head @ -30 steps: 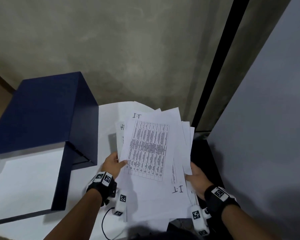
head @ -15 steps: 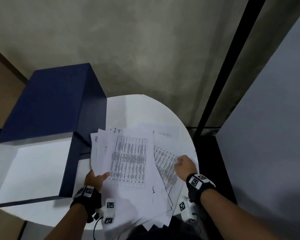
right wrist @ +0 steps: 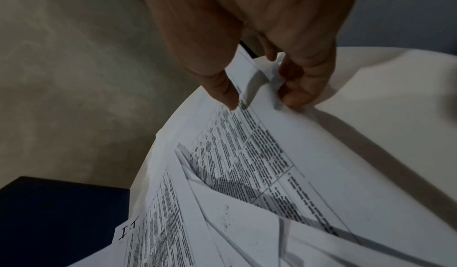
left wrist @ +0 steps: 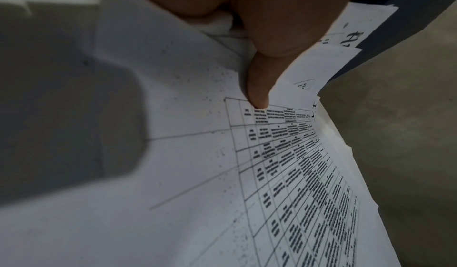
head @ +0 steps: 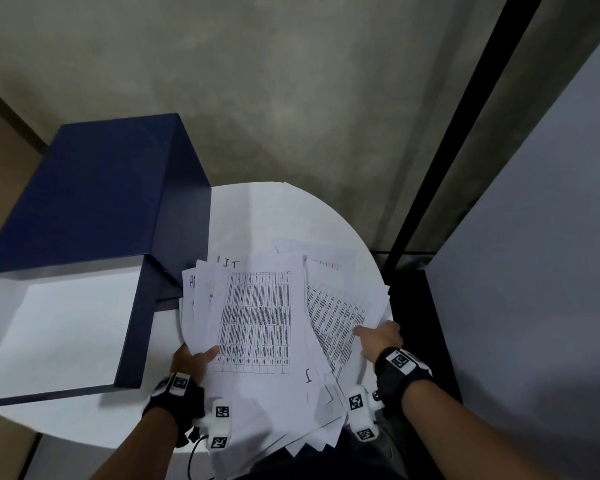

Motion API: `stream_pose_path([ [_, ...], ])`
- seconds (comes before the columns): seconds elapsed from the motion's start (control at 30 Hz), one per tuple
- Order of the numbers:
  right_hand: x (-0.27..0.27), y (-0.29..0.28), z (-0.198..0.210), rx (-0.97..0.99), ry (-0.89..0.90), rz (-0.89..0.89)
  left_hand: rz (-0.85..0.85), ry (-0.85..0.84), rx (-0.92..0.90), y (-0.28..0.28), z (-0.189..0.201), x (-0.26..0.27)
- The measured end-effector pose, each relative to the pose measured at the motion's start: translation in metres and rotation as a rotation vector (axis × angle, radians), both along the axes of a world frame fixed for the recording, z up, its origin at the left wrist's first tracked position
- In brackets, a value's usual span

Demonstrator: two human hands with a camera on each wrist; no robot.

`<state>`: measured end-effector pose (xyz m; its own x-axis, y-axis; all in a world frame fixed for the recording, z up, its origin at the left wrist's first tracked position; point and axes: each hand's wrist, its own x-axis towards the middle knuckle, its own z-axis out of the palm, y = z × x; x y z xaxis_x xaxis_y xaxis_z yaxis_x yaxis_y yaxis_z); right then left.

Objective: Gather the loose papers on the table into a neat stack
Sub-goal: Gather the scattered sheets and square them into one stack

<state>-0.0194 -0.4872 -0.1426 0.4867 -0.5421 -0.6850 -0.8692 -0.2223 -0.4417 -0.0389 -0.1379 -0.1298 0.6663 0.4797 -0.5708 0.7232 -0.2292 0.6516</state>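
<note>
A fanned bundle of printed papers [head: 257, 317] lies over the near part of the round white table [head: 264, 216]. The top sheet carries a table of text [left wrist: 291, 173]. My left hand [head: 194, 356] grips the bundle's left edge, thumb [left wrist: 257, 87] pressed on the top sheet, fingers hidden beneath. My right hand [head: 378, 337] holds the right-hand sheets [head: 336, 313] at their edge, thumb [right wrist: 222, 89] on the print and fingers [right wrist: 299, 87] curled around the paper's border. Sheet corners overhang the table's near rim.
A dark blue box [head: 94, 202] with its lid raised and a white inside [head: 59, 330] stands on the left of the table, touching the papers' left side. A black frame post [head: 440, 150] and a grey panel [head: 541, 271] stand to the right. The floor is concrete.
The bundle came down from a raised tilt to lie low over the table. My right hand shifted from the bundle's near right edge to the fanned sheets on the right.
</note>
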Motion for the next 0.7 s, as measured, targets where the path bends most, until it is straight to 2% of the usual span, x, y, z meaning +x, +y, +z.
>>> stream_pose_path([
  [0.13,-0.005,-0.001,0.005,0.007,0.024,-0.040,-0.020,-0.003,0.008,-0.002,0.000,0.000],
  [0.4,-0.013,0.017,0.015,-0.056,0.082,0.216,-0.032,-0.001,-0.003,0.000,-0.005,-0.001],
  [0.57,-0.011,0.032,0.025,-0.092,0.105,0.202,-0.044,-0.008,-0.003,0.000,-0.009,-0.001],
  [0.7,-0.012,0.039,0.027,-0.094,0.034,0.205,-0.048,-0.016,-0.021,-0.001,-0.013,0.001],
])
